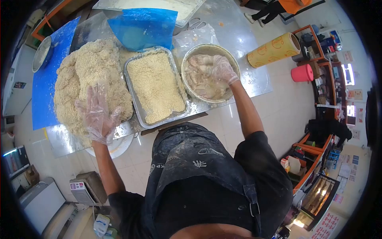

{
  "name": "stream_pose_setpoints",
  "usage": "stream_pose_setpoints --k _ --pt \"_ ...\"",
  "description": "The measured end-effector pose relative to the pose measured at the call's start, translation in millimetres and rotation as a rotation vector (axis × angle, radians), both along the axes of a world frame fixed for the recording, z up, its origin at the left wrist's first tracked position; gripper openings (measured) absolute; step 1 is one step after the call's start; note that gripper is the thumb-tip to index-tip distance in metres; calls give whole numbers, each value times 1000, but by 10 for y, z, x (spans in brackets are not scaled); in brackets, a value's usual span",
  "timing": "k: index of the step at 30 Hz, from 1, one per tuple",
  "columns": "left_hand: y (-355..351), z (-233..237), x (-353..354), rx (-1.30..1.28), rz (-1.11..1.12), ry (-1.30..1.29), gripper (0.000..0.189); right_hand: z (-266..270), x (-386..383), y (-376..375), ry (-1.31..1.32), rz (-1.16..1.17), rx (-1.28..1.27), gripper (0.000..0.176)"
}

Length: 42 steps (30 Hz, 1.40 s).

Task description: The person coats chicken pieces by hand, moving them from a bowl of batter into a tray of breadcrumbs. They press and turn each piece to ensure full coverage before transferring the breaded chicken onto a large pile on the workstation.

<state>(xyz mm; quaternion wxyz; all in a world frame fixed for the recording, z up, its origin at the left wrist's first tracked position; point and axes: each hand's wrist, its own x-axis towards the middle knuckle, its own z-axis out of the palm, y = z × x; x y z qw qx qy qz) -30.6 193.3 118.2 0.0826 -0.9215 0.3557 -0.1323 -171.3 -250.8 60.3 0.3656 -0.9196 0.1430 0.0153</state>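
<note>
My left hand, in a clear plastic glove, rests with fingers spread on the near side of a large heap of pale crumbs. To the heap's right is a metal tray filled with finer-looking crumbs. A round tub right of the tray contains wet, pale pieces of raw meat in cloudy liquid. Inside the tub, my gloved right hand reaches in from the right, touching the meat. Its fingertips are hidden among the pieces, so whether it grips one does not show.
Behind the tray lie a blue plastic sheet, scissors and a clear bag. A yellow wrapped roll stands on the table's right. Left of the heap is a metal bowl. A person stands beyond the table.
</note>
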Motion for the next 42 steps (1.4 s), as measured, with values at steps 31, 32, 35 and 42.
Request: stream_pose_setpoints --k 31,32,35,42 --pt "-2006 -1152 254 -75 -165 523 61 -801 482 -331 -41 254 -783 28" --pt "-1930 -1239 180 -99 -228 517 61 -661 446 -323 124 301 -837 32" --pt "-1754 -1149 -11 -13 -279 636 60 -453 255 -472 -193 223 -395 36" --pt "-1342 -653 -658 84 -125 875 62 575 11 -337 79 72 -7 28"
